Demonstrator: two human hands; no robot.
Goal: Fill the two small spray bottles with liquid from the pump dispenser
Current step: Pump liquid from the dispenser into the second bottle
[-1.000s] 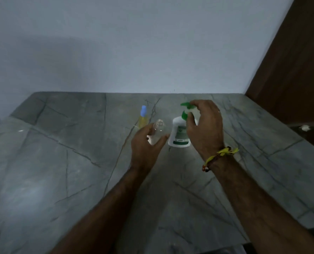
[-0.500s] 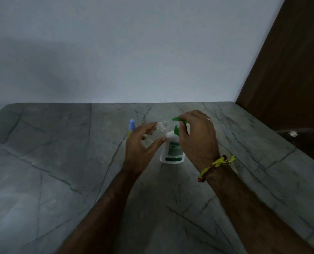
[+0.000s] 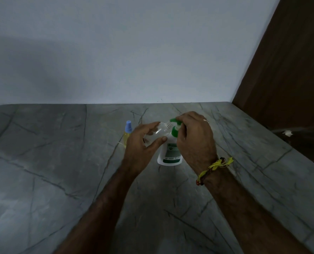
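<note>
Hands at work: clear spray bottle (image 3: pixel 157 133) is being gripped, tilted, by left hand (image 3: pixel 143 143), neck under pump dispenser (image 3: pixel 171 150) spout. Green pump head (image 3: pixel 175 122) is being pressed by right hand (image 3: pixel 194 139). Yellow spray bottle (image 3: pixel 127 133) is being left standing left of dispenser on surface (image 3: pixel 51 162).

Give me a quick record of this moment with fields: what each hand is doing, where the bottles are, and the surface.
left hand: holds clear spray bottle, tilted, open neck toward the pump spout
right hand: fingers on green pump head of pump dispenser
second spray bottle: yellow liquid inside, blue cap, stands left of the hands
surface: grey veined stone table
</note>
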